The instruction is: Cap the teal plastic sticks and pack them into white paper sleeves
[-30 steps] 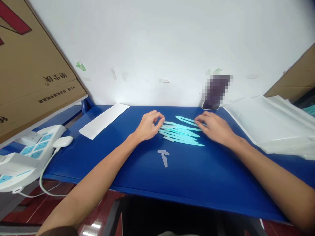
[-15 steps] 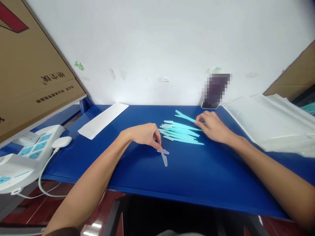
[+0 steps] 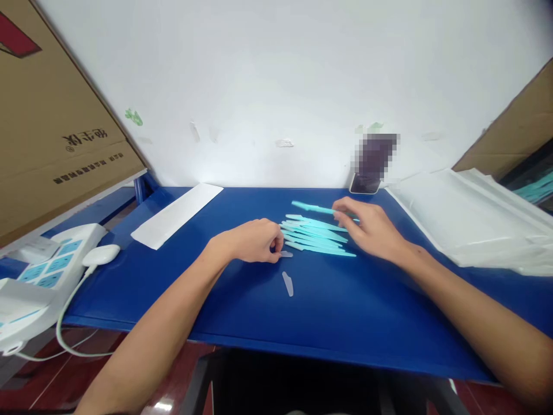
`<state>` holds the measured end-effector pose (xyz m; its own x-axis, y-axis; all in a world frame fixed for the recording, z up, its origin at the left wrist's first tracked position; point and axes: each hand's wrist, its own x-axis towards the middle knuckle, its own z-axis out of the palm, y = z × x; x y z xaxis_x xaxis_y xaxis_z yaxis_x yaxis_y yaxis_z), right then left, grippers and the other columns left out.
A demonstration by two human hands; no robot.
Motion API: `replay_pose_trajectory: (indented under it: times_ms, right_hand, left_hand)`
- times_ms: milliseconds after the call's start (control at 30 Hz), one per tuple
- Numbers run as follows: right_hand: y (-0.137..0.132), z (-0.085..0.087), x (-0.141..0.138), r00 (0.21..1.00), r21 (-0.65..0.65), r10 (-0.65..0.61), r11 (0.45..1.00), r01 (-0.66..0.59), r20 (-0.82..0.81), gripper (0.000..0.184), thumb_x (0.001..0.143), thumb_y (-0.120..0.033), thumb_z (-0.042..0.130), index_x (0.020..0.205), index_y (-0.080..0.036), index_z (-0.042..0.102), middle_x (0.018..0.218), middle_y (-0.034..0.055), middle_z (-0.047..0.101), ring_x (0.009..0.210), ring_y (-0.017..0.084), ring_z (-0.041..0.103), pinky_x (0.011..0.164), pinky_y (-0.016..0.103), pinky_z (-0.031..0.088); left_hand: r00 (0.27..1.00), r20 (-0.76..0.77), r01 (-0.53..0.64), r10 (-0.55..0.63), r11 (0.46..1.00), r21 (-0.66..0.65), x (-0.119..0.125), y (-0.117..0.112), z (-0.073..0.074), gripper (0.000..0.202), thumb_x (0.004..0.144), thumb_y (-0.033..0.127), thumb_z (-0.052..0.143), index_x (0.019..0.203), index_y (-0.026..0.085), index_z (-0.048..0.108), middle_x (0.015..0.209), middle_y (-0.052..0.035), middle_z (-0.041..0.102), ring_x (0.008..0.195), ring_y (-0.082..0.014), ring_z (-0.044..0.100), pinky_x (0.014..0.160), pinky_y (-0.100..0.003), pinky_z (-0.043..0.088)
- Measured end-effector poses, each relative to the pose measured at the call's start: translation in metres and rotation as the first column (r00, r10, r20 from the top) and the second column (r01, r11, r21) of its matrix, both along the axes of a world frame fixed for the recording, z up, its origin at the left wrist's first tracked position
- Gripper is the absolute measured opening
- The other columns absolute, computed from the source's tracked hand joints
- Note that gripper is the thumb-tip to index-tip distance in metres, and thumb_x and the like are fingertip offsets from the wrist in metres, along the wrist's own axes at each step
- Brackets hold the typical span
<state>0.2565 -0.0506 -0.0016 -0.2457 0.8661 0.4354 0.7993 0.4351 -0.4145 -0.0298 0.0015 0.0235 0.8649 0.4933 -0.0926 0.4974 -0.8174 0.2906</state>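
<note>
Between the thumb and fingers of my left hand [image 3: 258, 241] is a small translucent blade cap [image 3: 287, 254], its free end pointing right. A second cap [image 3: 288, 284] of the same kind lies on the table just in front. My right hand [image 3: 367, 225] pinches a slim turquoise eyebrow razor [image 3: 311, 207], which points left above the back of the pile. Several more turquoise eyebrow razors [image 3: 317, 235] lie roughly parallel in a loose pile between my hands. My left fingertips are at the left ends of this pile.
A white paper strip [image 3: 177, 215] lies on the blue table [image 3: 242, 314] at left. A power strip [image 3: 64, 271] with a white charger [image 3: 101, 255] sits farther left. White plastic bags [image 3: 466, 222] lie at right. A phone [image 3: 366, 183] leans on the wall; a cardboard box [image 3: 60, 138] stands left.
My left hand has lifted one clear cap away from the other, toward the pile. My right hand has shifted slightly left with one razor, now apart from the razor it crossed before.
</note>
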Motion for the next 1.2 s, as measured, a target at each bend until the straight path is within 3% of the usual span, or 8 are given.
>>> replay_pose_trajectory:
  times_ms: [100,200,533,1000,1200]
  right_hand:
    - [0.0,-0.002,-0.001,0.992,-0.017,0.102,0.995,-0.101,0.074,0.026,0.103,-0.035,0.038,0.103,-0.021,0.061,0.097,0.0074,0.068,0.081,0.02,0.062,0.072,0.032,0.045]
    - [0.0,-0.003,0.0,0.988,-0.016,0.113,0.994,-0.112,0.11,0.031,0.104,-0.035,0.036,0.116,-0.021,0.062,0.099,0.0076,0.065,0.082,0.02,0.061,0.074,0.034,0.045]
    - [-0.001,-0.004,0.002,0.98,-0.014,0.115,0.993,-0.114,0.16,0.039,0.105,-0.04,0.035,0.121,-0.021,0.066,0.101,0.009,0.062,0.083,0.02,0.06,0.075,0.036,0.046]
    - [0.0,-0.005,0.003,0.974,0.033,0.096,0.994,-0.105,0.206,0.038,0.106,-0.035,0.035,0.122,-0.021,0.066,0.1,0.0083,0.061,0.082,0.019,0.06,0.072,0.033,0.045]
    - [-0.003,-0.004,-0.015,0.937,0.113,0.028,0.991,-0.072,0.347,0.037,0.105,-0.03,0.035,0.115,-0.02,0.069,0.093,0.0082,0.063,0.079,0.019,0.058,0.068,0.032,0.041]
  left_hand:
    - [0.997,0.011,-0.078,0.078,0.996,0.051,-0.003,0.006,-0.001,0.005,0.077,0.022,0.068,0.079,0.02,0.072,0.082,-0.0017,0.073,0.069,-0.0163,0.063,0.065,-0.028,0.041]
    - [0.988,0.098,-0.132,0.122,0.986,0.099,-0.004,0.011,0.0,0.006,0.077,0.019,0.065,0.078,0.018,0.071,0.078,-0.0013,0.073,0.064,-0.0144,0.062,0.063,-0.027,0.039]
    - [0.909,0.408,-0.141,0.085,0.984,0.107,-0.004,0.017,-0.006,0.014,0.083,0.024,0.062,0.084,0.018,0.074,0.072,-0.0008,0.071,0.063,-0.0123,0.06,0.063,-0.025,0.042]
    - [0.884,0.457,-0.171,0.1,0.978,0.117,-0.004,0.019,-0.011,0.012,0.086,0.025,0.064,0.086,0.018,0.073,0.079,-0.0021,0.073,0.067,-0.0141,0.061,0.066,-0.027,0.046]
    - [0.901,0.431,-0.177,0.043,0.945,0.275,0.012,0.018,-0.031,0.013,0.093,0.025,0.059,0.091,0.018,0.07,0.087,-0.0047,0.073,0.079,-0.0189,0.061,0.073,-0.031,0.046]
